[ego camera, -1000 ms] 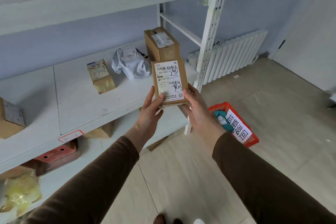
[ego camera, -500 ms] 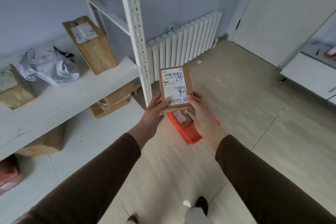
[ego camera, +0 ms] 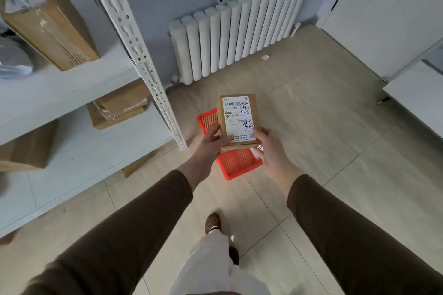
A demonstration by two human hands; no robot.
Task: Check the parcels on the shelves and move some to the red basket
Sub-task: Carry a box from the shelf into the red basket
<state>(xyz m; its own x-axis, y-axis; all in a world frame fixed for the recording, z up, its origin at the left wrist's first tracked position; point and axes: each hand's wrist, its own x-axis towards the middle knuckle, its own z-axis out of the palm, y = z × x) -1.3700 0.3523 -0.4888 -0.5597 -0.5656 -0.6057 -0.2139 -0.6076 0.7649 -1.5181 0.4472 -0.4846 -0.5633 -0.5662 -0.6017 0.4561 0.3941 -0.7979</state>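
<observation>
Brown parcel (ego camera: 237,118), white label; red mesh basket (ego camera: 236,163).

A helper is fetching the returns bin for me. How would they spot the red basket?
Find the white radiator on the blue wall, then look down at the tiled floor before it, beside the shelf post. The red basket sits there, below the held parcel: the only red, mesh-walled thing among brown cardboard boxes.

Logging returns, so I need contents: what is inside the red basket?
The red basket is mostly covered by the held parcel and both hands. Only mesh and a white-pink scrap show; the rest is hidden.
</observation>
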